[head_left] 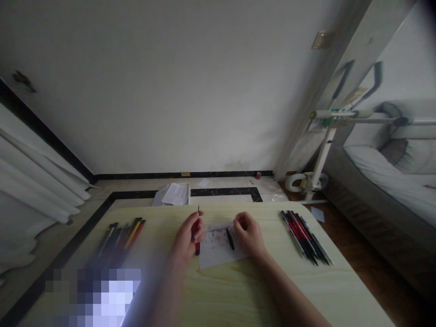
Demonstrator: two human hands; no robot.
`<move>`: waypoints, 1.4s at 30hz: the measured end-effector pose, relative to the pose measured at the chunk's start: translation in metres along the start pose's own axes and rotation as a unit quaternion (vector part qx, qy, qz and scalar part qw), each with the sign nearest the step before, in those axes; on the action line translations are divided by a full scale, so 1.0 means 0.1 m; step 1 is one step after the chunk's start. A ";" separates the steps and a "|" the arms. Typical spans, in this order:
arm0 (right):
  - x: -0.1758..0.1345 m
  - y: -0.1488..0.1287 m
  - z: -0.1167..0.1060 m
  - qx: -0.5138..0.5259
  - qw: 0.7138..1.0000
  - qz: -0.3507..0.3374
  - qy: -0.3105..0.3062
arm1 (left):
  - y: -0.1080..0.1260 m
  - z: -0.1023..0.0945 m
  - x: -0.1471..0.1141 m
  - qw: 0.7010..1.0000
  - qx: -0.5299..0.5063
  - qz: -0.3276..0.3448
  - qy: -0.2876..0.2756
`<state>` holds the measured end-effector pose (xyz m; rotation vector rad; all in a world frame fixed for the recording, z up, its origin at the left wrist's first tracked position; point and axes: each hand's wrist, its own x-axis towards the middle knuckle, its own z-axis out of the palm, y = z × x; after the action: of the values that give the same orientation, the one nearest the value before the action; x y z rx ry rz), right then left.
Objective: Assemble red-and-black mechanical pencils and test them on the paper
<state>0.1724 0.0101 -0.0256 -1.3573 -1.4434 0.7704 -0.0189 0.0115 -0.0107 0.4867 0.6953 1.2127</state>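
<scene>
My left hand [189,232] is closed around a red pen [197,247] held upright; a thin dark tip rises above the fingers. Just to its right lies a sheet of white paper [213,259] with dark and reddish scribbles. On the paper rests a short black pen part [230,239], its exact kind unclear. My right hand [248,230] is curled at the paper's right edge with its fingertips together; whatever they may hold is hidden. A bundle of red, black and grey pens [304,238] lies right of this hand.
Several pens [124,236], some yellow and red, lie on the left of the pale wooden table [211,299]. Beyond the far edge, a box of papers [173,195] sits on the floor. White exercise equipment [322,159] and a sofa [371,181] stand at right.
</scene>
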 end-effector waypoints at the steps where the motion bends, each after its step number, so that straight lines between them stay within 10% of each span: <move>1: 0.00 0.00 0.00 0.001 1.000 0.002 -0.001 | 0.00 0.00 0.00 1.000 0.000 -0.001 0.000; 42: 0.00 -0.03 0.00 0.003 1.000 0.006 0.001 | 0.00 0.03 0.00 1.000 0.021 -0.009 0.005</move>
<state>0.1707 0.0093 -0.0228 -1.3619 -1.4310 0.7799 -0.0171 0.0115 -0.0081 0.5096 0.7333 1.1861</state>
